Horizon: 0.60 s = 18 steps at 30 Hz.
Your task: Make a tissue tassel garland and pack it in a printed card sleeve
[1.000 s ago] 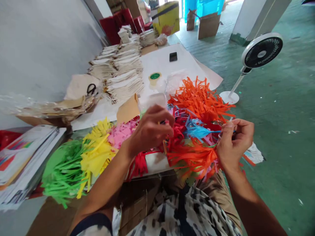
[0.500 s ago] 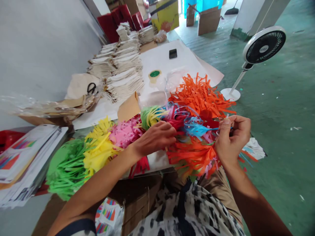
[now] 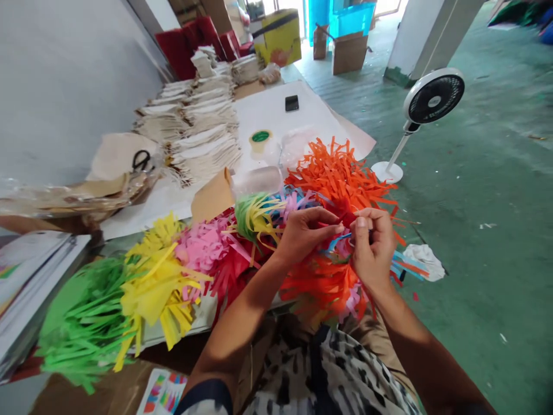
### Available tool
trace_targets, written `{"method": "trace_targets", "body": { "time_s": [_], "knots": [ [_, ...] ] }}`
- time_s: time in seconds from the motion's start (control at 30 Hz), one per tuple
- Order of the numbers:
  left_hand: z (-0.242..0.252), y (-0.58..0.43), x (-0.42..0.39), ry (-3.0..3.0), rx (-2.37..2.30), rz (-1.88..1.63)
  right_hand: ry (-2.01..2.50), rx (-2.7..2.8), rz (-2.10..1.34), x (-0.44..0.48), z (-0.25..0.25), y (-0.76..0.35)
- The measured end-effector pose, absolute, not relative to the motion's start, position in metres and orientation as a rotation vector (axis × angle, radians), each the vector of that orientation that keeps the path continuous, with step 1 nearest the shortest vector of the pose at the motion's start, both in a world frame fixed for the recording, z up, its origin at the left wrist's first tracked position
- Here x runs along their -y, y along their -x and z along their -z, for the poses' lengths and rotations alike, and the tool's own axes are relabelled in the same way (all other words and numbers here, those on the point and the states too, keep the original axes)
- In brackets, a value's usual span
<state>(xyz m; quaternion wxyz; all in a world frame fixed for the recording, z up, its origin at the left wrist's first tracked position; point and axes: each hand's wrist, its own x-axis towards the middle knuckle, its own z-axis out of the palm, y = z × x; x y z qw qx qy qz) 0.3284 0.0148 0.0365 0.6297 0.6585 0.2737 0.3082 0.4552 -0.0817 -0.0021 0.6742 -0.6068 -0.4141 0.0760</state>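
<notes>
My left hand (image 3: 307,233) is closed in a pinch, thumb and forefinger together; what lies between the fingertips is too small to make out. Just to its right, my right hand (image 3: 372,245) is closed on a tissue paper tassel garland, with a blue tassel (image 3: 339,240) showing between the hands. Orange tassels (image 3: 319,282) hang below the right hand over my lap. Beyond both hands spreads a bunch of orange paper strips (image 3: 337,170). Along the near table edge lie red tassels (image 3: 233,274), pink (image 3: 203,251), yellow (image 3: 159,282) and green (image 3: 93,314) ones.
Stacks of off-white bundles (image 3: 207,127) stand along the wall side. A tape roll (image 3: 260,137), a phone (image 3: 292,104) and a clear plastic roll (image 3: 261,180) lie on the white-covered table (image 3: 254,115). Scissors (image 3: 141,160) rest at left. A fan (image 3: 434,101) stands on the floor at right.
My left hand has moved right and up until its fingertips are close beside the right hand's. The right hand sits slightly further left in view. The camera view has shifted.
</notes>
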Motion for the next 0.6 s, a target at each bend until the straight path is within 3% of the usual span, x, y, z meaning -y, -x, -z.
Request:
{"method": "trace_targets", "body": {
  "time_s": [0.6],
  "knots": [
    [-0.023,-0.323,-0.013,-1.468,-0.639,-0.697,1.385,1.124,-0.203,0.083,-0.003,-0.456]
  ]
}}
